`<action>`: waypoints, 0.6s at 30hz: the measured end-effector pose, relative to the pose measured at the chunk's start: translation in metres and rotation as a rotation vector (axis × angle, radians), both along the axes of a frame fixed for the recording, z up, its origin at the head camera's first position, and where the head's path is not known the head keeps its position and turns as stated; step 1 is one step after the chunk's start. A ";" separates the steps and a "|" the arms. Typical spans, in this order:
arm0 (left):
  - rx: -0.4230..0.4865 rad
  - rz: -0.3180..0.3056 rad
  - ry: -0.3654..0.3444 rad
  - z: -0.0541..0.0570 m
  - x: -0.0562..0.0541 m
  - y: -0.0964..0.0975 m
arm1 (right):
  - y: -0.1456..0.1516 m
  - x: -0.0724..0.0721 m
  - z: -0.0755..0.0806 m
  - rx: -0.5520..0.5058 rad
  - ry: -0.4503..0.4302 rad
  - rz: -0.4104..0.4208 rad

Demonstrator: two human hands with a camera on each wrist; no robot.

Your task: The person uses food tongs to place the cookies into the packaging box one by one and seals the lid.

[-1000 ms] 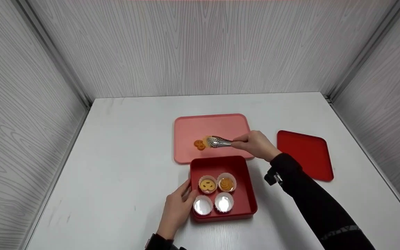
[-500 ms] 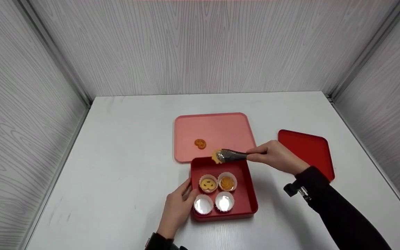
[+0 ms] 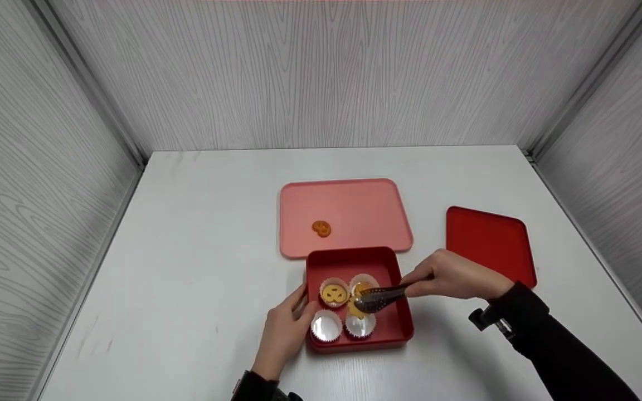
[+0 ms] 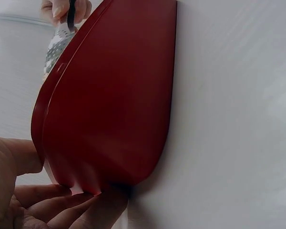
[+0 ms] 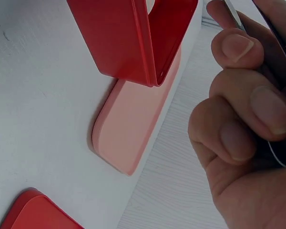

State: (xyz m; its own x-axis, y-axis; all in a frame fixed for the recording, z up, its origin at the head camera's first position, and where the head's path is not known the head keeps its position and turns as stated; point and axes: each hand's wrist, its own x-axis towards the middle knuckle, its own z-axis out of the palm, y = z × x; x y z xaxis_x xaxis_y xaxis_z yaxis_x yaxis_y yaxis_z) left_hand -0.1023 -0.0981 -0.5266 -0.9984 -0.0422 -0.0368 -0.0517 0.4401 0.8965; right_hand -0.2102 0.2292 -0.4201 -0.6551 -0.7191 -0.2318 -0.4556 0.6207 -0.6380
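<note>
Cookie [image 3: 355,309] carried nearer, at or over the far edge of the near right paper cup [image 3: 361,327] in the red box [image 3: 349,258]; probably a placement not yet finished. Tongs [image 3: 378,299], narrow on the cookie, in the grip of the right hand [image 3: 457,275]; left side of the box held by the left hand [image 3: 286,331]. Against a second ago: cookie gone from the pink tray [image 3: 360,206], pretzel-shaped piece [image 3: 321,228] now alone there.

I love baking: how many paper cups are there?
4 paper cups, in the red box: back left, back right, front left, front right. Tongs and held cookie partly hide both right ones.
</note>
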 end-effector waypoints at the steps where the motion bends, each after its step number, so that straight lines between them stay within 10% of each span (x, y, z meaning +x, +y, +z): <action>1: 0.002 0.000 0.001 0.000 0.000 0.000 | -0.001 0.002 0.000 0.005 -0.001 0.014; 18: -0.012 0.021 -0.017 0.000 0.000 0.000 | -0.017 0.009 0.000 0.096 0.074 0.093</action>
State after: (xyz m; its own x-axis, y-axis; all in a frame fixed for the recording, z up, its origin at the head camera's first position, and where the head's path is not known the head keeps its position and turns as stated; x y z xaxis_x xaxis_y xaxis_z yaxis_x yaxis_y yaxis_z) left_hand -0.1026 -0.0981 -0.5267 -0.9965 -0.0636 -0.0534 -0.0764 0.4493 0.8901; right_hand -0.2009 0.2127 -0.4198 -0.6045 -0.7542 -0.2563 -0.5575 0.6304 -0.5402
